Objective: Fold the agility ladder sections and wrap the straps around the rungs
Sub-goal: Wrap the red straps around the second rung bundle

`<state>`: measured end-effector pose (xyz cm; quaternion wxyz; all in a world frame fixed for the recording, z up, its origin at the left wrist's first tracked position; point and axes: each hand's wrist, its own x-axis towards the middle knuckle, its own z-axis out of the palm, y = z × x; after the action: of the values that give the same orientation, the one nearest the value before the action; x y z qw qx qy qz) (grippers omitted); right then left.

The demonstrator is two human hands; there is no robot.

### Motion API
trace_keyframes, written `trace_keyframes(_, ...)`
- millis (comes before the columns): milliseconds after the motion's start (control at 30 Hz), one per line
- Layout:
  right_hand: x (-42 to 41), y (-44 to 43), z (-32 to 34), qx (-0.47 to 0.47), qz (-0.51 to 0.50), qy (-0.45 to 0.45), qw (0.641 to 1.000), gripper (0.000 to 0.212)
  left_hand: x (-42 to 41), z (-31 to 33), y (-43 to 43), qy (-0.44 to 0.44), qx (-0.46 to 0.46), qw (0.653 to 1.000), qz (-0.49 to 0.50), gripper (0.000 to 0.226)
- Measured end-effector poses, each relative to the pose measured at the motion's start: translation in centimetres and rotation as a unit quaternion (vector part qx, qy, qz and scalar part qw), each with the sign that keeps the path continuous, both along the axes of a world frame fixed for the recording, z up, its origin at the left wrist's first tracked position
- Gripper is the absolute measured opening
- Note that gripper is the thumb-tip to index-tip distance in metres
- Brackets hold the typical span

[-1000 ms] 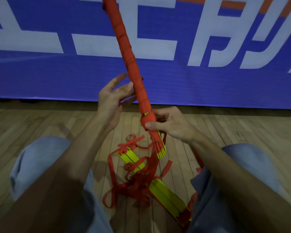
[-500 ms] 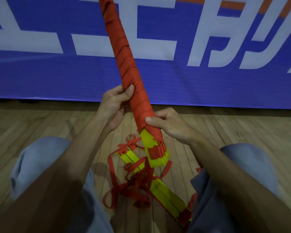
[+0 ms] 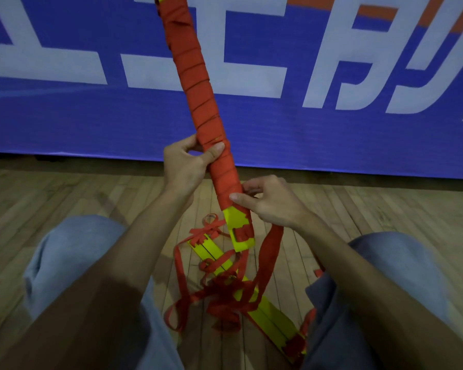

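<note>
Currently left hand (image 3: 183, 166) grip curled round the strap-wrapped rung bundle (image 3: 198, 97), held upright and tilted over the floor (image 3: 64, 198). Right hand (image 3: 267, 204) grip pinches its lowest red wrap; loose strap (image 3: 267, 252) hangs toward yellow rungs (image 3: 270, 319) lying between the knees.

A person's left hand (image 3: 183, 166) is gripping a strap-wrapped rung bundle (image 3: 198, 102). The right hand (image 3: 267, 204) is pinching its lower end, with loose red straps (image 3: 267, 252) trailing onto the wooden floor (image 3: 64, 198).
</note>
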<state>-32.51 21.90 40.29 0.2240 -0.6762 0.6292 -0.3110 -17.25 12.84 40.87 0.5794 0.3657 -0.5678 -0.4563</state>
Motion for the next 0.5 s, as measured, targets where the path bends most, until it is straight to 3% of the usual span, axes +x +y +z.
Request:
trace_keyframes(133, 1.0, 0.1, -0.9, 0.011, -0.036, 0.128, 0.991, 0.045, -0.7, -0.8, 0.1, 0.003, 0.031, 0.999, 0.025, 0.013)
trace_keyframes(200, 1.4, 0.1, -1.5, 0.005, -0.051, 0.147, 0.988, 0.042, -0.8, -1.1, 0.3, -0.012, 0.041, 0.999, 0.024, 0.014)
trace_keyframes(400, 0.7, 0.0, -0.9, 0.007, -0.069, 0.02, 0.997, 0.014, -1.1, -0.6, 0.7, -0.003, 0.043, 0.999, -0.033, 0.015)
trace_keyframes(500, -0.3, 0.5, 0.4, 0.053, -0.031, -0.156, 0.986, 0.011, -0.8, 0.0, 1.0, 0.042, 0.051, 0.995, -0.072, 0.028)
